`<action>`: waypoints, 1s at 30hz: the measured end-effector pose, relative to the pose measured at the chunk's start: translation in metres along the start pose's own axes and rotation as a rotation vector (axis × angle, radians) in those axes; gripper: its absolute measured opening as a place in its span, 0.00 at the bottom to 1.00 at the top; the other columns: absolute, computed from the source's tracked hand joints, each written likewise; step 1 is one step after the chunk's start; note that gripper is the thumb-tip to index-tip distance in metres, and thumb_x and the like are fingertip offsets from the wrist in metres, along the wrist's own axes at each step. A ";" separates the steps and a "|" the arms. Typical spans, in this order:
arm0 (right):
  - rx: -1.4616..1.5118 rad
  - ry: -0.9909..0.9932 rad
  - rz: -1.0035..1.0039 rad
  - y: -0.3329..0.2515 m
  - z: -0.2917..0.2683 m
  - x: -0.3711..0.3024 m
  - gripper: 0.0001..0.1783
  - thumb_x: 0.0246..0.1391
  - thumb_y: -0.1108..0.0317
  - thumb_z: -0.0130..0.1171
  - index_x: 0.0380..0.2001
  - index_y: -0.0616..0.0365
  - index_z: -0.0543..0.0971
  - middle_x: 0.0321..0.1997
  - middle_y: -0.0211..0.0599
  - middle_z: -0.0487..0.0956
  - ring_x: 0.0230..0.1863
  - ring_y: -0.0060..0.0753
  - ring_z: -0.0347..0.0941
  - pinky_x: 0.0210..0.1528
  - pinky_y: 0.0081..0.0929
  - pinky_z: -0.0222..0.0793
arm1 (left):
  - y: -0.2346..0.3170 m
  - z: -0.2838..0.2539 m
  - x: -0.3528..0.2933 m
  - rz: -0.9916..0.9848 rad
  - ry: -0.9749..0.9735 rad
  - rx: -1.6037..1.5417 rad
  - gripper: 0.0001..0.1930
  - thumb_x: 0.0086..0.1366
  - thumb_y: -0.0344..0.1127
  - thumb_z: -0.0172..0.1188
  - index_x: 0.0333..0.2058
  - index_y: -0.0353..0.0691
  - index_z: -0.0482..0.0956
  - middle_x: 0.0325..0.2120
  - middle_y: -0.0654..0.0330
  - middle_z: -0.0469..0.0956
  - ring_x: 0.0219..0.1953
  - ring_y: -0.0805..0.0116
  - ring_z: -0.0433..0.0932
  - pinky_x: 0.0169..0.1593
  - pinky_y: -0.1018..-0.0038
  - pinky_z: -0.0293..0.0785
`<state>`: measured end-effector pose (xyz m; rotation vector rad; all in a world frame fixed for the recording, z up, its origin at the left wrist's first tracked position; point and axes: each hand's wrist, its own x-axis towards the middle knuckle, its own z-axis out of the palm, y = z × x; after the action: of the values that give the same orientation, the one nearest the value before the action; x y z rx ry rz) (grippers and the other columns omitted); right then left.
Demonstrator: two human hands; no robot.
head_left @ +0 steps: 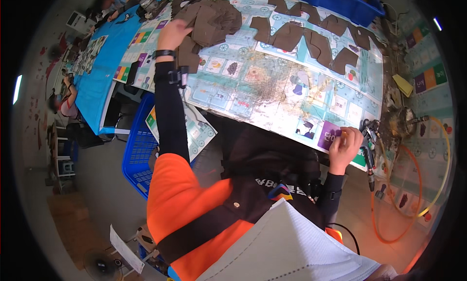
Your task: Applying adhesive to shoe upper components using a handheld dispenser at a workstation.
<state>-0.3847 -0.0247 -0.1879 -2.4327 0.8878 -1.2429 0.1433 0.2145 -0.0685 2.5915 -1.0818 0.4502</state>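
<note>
Brown flat pieces in a fanned heap (216,26) are piled at the far left of the worktable (253,98), where the pile's left edge is met by the left hand (172,35), its fingers bent as though to part one layer, though whether any is gripped cannot be told. Similar loose pieces (288,37) are laid in rows toward the blue bin (335,8), presumably spread so each stays reachable. Beside a dark nozzle-like tool (369,159), the right hand (345,146) is curled at the near edge, perhaps for support; its grip cannot be told.
</note>
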 end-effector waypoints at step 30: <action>-0.085 0.021 -0.022 -0.005 0.003 -0.005 0.11 0.36 0.83 0.52 0.26 0.59 0.75 0.33 0.40 0.74 0.40 0.46 0.68 0.43 0.38 0.65 | -0.007 0.036 -0.123 0.198 0.088 0.126 0.10 0.57 0.38 0.62 0.34 0.44 0.73 0.29 0.56 0.77 0.34 0.51 0.78 0.35 0.59 0.73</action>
<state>-0.3833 -0.0179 -0.1906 -2.5059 0.9400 -1.2653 0.0727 0.2825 -0.1508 2.5522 -1.3250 0.6929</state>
